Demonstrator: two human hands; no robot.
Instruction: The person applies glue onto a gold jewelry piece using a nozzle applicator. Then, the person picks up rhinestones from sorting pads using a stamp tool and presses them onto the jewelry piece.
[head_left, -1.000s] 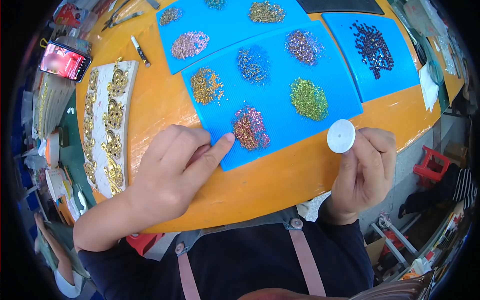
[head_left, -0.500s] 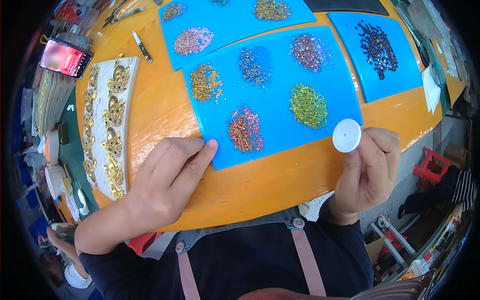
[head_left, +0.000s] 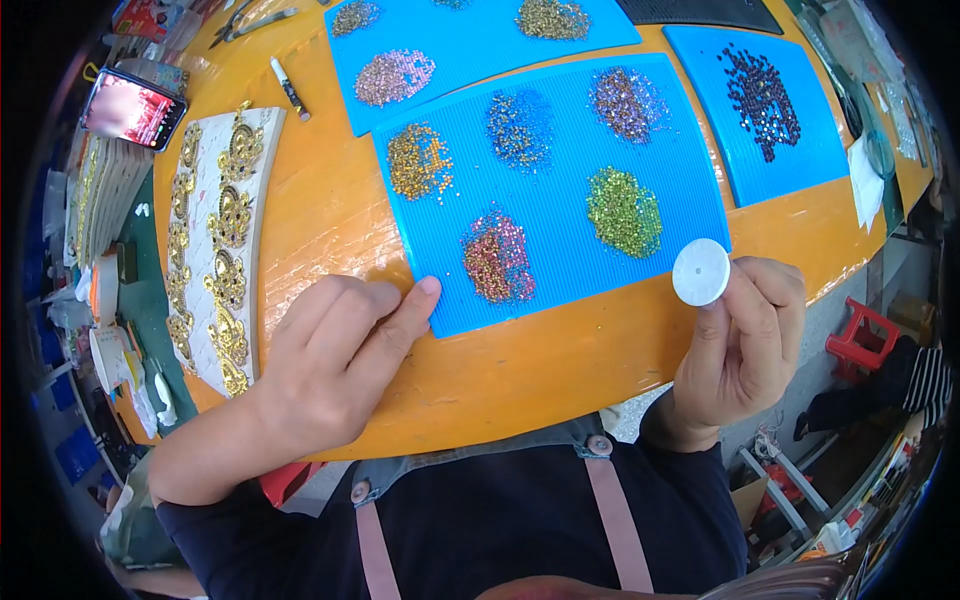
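My right hand [head_left: 742, 350] is closed on a white round disc [head_left: 701, 272] with a small dark dot at its centre, raised by the near right corner of a blue ribbed tray [head_left: 560, 270]. At that tray's near left corner, the closed fingers of my left hand [head_left: 340, 350] grip the edge. Heaps of small rhinestones lie on the tray: pink-red [head_left: 500, 258], green [head_left: 624, 212], amber [head_left: 418, 162], blue-gold [head_left: 520, 130] and purple-brown [head_left: 630, 104].
Behind is another blue tray [head_left: 450, 65] with rhinestone heaps; a third [head_left: 790, 170] bears dark stones. Gold ornate trims [head_left: 230, 270] lie on a white board at left, near a pen [head_left: 290, 88] and a phone [head_left: 133, 110]. A red stool [head_left: 862, 338] stands on the floor.
The view has shifted slightly, so the trays and trims appear a little further right. Both hands keep their hold. At lower left, another person has changed position.
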